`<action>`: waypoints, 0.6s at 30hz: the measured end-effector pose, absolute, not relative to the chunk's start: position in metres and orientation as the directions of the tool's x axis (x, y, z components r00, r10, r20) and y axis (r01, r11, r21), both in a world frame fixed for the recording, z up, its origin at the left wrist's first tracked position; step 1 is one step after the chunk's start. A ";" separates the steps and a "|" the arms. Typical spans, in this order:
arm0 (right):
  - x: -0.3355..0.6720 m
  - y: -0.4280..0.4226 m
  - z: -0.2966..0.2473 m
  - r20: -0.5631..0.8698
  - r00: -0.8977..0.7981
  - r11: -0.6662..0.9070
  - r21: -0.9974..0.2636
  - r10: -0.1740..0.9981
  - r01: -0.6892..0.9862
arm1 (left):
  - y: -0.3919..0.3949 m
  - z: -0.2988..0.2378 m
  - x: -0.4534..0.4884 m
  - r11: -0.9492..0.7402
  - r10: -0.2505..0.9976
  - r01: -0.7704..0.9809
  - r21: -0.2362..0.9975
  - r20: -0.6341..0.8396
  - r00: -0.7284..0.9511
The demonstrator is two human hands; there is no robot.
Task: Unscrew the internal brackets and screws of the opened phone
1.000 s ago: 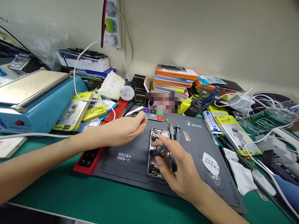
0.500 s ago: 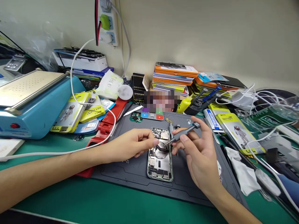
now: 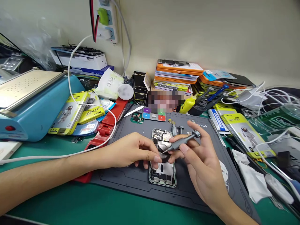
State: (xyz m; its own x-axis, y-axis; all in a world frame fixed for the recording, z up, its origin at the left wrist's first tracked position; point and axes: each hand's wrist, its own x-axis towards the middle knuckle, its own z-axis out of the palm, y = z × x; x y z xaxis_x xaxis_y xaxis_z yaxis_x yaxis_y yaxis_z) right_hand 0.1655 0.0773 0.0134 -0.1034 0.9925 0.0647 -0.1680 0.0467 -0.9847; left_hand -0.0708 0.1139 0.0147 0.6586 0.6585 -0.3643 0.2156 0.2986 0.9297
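An opened phone [image 3: 163, 172] lies face down on the dark grey work mat [image 3: 131, 172], its inner parts showing. My right hand [image 3: 199, 159] grips a grey screwdriver [image 3: 184, 142], tilted, with its tip pointing left over the phone's middle. My left hand [image 3: 131, 151] is pinched at the phone's left edge, fingertips meeting the screwdriver tip; whatever is in the pinch is too small to make out. Two more grey screwdrivers [image 3: 177, 128] lie on the mat just behind the phone.
A small coloured parts tray [image 3: 153, 115] sits at the mat's far edge. A red holder [image 3: 105, 125] and yellow battery packs [image 3: 70, 114] lie left, next to a blue machine [image 3: 30, 106]. Stacked boxes [image 3: 175, 76], cables [image 3: 257, 97], white cloths [image 3: 252, 181] crowd the right.
My right hand lifted from the phone and now holds a screwdriver tilted over it. My left hand came down from the mat's far edge to the phone's left side.
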 end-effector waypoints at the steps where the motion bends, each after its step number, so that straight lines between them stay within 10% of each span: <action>1: 0.165 0.077 0.013 0.066 -0.110 0.047 -0.985 0.992 -0.168 | 0.113 0.016 -0.071 0.292 0.664 0.226 0.929 -0.367 0.651; 18: 0.162 0.077 0.011 0.112 -0.141 0.090 -0.984 0.984 -0.153 | 0.113 0.021 -0.071 0.251 0.700 0.228 0.941 -0.339 0.628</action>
